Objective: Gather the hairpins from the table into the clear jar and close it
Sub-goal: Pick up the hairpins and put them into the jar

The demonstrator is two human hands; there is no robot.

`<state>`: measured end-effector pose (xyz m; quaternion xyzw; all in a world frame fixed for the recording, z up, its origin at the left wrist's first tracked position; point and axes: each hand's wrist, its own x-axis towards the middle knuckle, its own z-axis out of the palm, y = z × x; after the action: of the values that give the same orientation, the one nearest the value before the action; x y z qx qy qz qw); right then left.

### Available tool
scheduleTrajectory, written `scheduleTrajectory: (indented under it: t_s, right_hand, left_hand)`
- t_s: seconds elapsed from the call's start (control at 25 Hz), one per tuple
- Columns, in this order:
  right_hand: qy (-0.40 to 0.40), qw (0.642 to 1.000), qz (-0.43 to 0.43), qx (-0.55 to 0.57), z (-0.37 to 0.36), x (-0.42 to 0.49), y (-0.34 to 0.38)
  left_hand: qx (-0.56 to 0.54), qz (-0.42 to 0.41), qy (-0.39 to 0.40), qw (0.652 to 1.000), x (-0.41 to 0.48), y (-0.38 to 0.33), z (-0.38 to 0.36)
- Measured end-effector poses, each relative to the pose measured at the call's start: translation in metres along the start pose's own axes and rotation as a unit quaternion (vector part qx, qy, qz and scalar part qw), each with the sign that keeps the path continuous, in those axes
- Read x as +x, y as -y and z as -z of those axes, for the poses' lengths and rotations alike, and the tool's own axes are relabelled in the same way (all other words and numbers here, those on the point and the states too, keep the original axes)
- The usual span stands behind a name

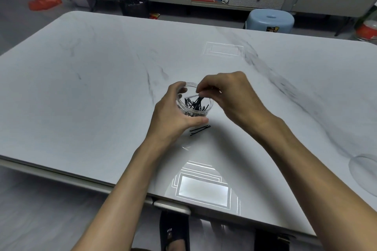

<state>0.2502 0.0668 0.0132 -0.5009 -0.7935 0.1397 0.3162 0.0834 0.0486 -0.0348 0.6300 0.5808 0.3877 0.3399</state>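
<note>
- At centre frame, we steady the clear jar point(194, 106) with the left hand point(173, 114), fingers curled round its wall and the thumb pressed at its base, on the pale marbled bench point(91, 87).
- The right hand point(228, 96) hovers over the jar's open mouth, thumb and fingertips pinched together on what appears to be a few hairpins going in; the exact count is too fine to tell.
- The hairpins in the jar point(195, 104) form a tangle of thin black wires, some standing on end against the wall.
- Two or so loose hairpins point(200, 130) lie just below the jar, near the left thumb, flat on the bench.
- We judge the pins light, stiff and springy, slick on this glossy surface; they are best nipped at mid-length or slid to a fingertip's edge and lifted.
- The jar looks light, rigid plastic that could skid or tip if unheld, so we grip its side wall.
- At lower right, a faint clear disc point(365, 173) may be the lid; we cannot say for certain.
</note>
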Motion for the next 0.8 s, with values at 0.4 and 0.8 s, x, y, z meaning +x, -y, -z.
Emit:
scheduleTrajectory:
  t_s: [0.4,0.8]
  right_hand:
    - [0.158,0.961,-0.173,0.145,-0.045,-0.007,-0.044]
    - [0.177,0.981,-0.080,-0.027,-0.056,-0.034,-0.043]
  left_hand:
    - [-0.035,0.047,-0.091,0.994,0.004,0.005,0.018]
    - [-0.038,0.051,-0.091,0.994,0.003,0.006,0.019]
